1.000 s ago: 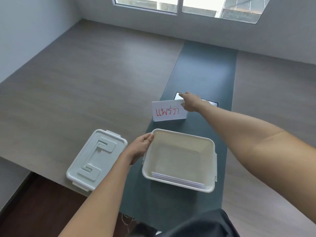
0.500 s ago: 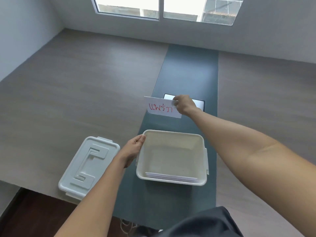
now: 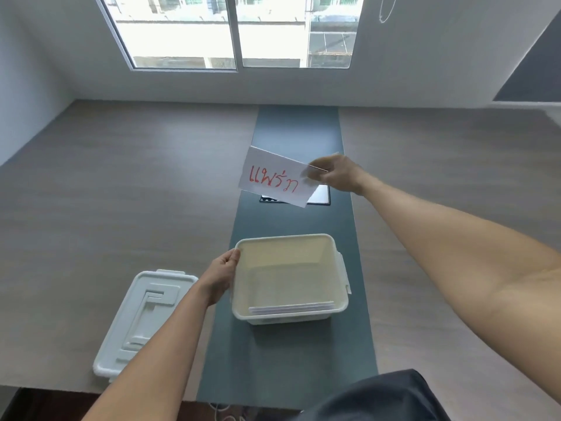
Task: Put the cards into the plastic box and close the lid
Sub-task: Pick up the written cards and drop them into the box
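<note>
A cream plastic box stands open on the dark green strip of the table. Several white cards lie inside it against the near wall. My left hand grips the box's left rim. My right hand pinches the right edge of a white card with red writing, held tilted in the air beyond the box. The box's pale lid lies flat on the table to the left of the box, detached.
A dark rectangular panel sits in the green strip under the held card. The wooden table spreads to both sides; its near edge runs just below the lid. A window and white wall stand behind.
My right hand has lifted the written card off the table and carried it higher, tilting it. The view has tipped upward. My left hand stays on the box rim.
</note>
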Demonstrator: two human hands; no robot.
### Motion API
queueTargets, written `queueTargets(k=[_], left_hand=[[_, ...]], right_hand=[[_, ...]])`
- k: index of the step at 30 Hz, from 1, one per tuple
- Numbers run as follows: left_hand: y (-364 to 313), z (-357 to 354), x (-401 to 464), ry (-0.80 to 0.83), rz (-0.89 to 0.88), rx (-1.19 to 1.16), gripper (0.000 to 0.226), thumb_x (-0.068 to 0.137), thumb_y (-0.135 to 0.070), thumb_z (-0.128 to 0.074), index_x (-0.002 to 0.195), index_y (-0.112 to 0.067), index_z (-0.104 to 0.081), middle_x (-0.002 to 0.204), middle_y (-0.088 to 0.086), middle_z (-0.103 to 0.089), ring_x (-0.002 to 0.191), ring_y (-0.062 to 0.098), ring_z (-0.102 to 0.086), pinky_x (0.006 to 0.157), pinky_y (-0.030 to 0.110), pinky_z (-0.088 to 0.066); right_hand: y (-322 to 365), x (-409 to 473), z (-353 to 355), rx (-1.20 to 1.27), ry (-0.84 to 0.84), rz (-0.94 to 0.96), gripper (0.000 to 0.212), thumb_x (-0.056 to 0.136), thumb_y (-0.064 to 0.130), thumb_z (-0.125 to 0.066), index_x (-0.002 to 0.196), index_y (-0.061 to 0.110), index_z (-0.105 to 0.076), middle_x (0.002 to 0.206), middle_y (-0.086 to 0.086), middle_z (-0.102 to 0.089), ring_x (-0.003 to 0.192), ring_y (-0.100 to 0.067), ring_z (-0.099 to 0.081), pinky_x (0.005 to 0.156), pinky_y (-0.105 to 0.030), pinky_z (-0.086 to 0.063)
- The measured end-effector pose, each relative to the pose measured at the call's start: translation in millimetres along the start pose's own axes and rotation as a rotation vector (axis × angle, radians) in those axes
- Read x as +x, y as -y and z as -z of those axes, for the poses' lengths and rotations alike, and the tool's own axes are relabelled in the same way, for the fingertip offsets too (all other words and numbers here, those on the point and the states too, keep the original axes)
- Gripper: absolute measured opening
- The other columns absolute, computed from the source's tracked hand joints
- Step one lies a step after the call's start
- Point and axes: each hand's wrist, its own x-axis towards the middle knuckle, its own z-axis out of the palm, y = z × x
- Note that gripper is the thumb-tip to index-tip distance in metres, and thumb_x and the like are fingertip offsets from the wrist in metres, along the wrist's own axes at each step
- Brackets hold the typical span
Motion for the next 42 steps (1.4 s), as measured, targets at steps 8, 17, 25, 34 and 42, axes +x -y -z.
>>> queueTargets(k=[8,17,25,34,42], left_hand=[[-5.9,-3.5,-2.5,-0.02,0.012,-0.009,0.036,0.104,-0.034,-0.039,0.123,-0.014,-0.061,0.097,0.003,-0.07,0.074,0.01,-0.065,0.059,0.021,-0.054],[-5.9,-4.3,4.1,-0.025,0.04,-0.071,0.032,0.104,-0.034,-0.04,0.12,-0.02,-0.064,0.1,0.004,-0.073,0.087,0.02,-0.066,0.09,0.041,-0.053],[-4.8,-3.2,9.9,-0.032,0.053,-0.078,0.032,0.103,-0.036,-0.042,0.12,-0.019,-0.064,0.097,0.004,-0.073,0.081,0.019,-0.069,0.078,0.038,-0.057],[-1.4,-5.1,20.3,-0.078,0.044,-0.059,0.034,0.103,-0.036,-0.043,0.125,-0.019,-0.062,0.094,0.005,-0.074,0.078,0.02,-0.07,0.076,0.038,-0.059],[-4.8,-16.1,23.4,-0.156,-0.036,0.024,0.029,0.106,-0.029,-0.037,0.112,-0.019,-0.064,0.093,0.003,-0.067,0.083,0.02,-0.06,0.07,0.028,-0.05]], right_hand=[[0.0,-34.4,28.5,0.136,0.223,-0.087,0.03,0.083,0.019,-0.08,0.113,0.015,-0.078,0.108,-0.008,-0.078,0.104,-0.023,-0.075,0.102,-0.038,-0.054],[-10.2,-57.5,16.7,0.216,0.543,-0.286,0.031,0.089,-0.004,-0.067,0.119,0.001,-0.073,0.118,-0.017,-0.074,0.112,-0.029,-0.071,0.102,-0.036,-0.054],[-25.8,-65.2,-27.0,0.066,0.687,-0.426,0.033,0.088,0.004,-0.072,0.122,0.005,-0.072,0.118,-0.013,-0.075,0.112,-0.028,-0.071,0.104,-0.039,-0.052],[-43.5,-79.7,-74.4,-0.041,0.688,-0.465,0.033,0.084,0.008,-0.078,0.116,0.015,-0.077,0.109,-0.002,-0.079,0.104,-0.02,-0.075,0.1,-0.034,-0.056],[-48.6,-98.4,-88.2,-0.001,0.778,-0.554,0.043,0.083,0.003,-0.078,0.125,0.009,-0.071,0.127,-0.006,-0.071,0.12,-0.02,-0.066,0.102,-0.027,-0.052]])
